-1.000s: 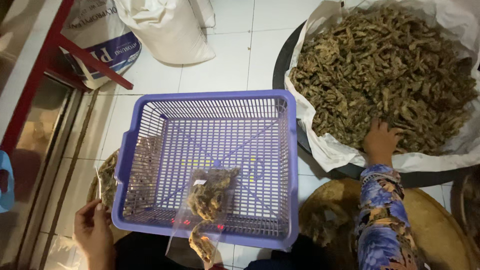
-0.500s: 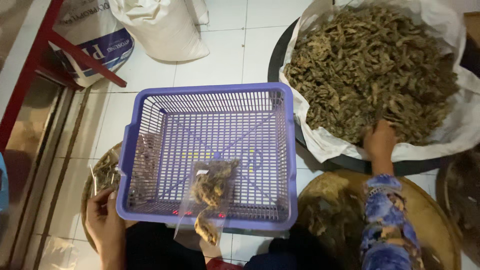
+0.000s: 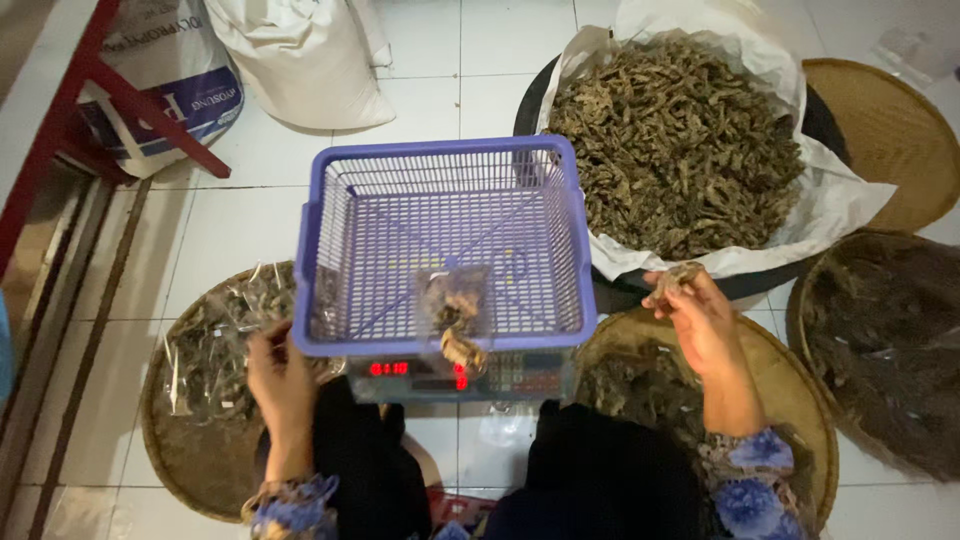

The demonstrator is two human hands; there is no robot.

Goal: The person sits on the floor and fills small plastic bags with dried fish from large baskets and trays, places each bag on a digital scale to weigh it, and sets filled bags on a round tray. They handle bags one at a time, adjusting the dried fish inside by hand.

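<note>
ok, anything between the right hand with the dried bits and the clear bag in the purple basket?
Nothing visible. The right hand holds its pinch of dried pieces just right of the purple basket; only the basket's right wall lies between it and the clear bag, whose open top is unobstructed.

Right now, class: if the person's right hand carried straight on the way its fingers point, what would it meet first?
The right hand, pinching a few dried pieces, points up-left. It would probably meet the purple basket at its right wall first, though depth is unclear.
</note>
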